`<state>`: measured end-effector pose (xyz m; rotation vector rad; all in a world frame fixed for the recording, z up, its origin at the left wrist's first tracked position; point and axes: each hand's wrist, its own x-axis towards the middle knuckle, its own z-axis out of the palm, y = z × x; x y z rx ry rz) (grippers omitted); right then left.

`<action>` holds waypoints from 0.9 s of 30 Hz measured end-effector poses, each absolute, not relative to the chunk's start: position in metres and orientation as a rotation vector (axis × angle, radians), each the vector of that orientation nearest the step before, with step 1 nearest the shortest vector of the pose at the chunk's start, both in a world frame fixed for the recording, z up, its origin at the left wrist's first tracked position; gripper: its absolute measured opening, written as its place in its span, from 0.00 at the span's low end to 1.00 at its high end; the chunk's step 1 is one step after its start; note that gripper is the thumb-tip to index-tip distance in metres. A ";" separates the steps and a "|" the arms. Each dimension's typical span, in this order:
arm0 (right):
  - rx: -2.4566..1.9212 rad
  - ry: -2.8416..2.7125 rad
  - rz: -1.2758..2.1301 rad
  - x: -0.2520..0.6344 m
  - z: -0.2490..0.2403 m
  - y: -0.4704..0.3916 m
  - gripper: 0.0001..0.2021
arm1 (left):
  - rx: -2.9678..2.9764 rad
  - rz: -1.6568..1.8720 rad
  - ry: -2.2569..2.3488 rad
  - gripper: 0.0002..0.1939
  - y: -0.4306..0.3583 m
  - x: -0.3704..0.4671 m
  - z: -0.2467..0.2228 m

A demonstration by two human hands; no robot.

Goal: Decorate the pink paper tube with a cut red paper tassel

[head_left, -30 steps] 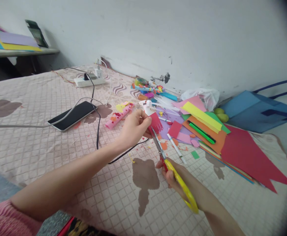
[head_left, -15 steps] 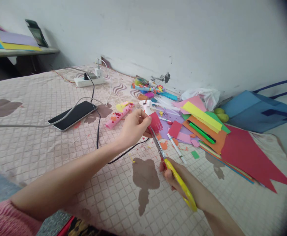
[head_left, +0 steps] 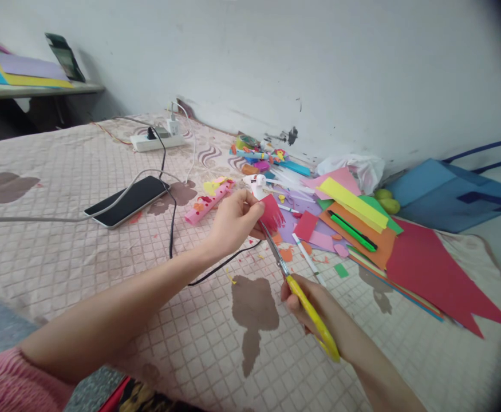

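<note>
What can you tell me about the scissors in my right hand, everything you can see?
The scissors have a yellow, plastic-looking handle and slim, silvery, metal-looking blades meeting at a pivot. The blades look nearly or fully closed. Your right hand grips the handle, partly hiding it. They slant above the patterned cloth, tips pointing away from you at the near edge of the fringed red paper, close to your left hand. I can't tell whether the tips touch the paper.
</note>
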<state>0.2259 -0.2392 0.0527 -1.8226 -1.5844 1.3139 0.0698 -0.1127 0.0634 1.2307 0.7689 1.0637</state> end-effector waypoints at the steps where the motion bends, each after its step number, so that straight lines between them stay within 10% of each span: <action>1: -1.807 -1.604 1.295 0.227 0.052 -0.241 0.26 | 1.231 1.053 0.771 0.07 -0.113 0.070 0.063; 27: -1.613 -1.851 1.167 0.242 0.030 -0.246 0.25 | 1.265 1.057 0.760 0.07 -0.113 0.069 0.062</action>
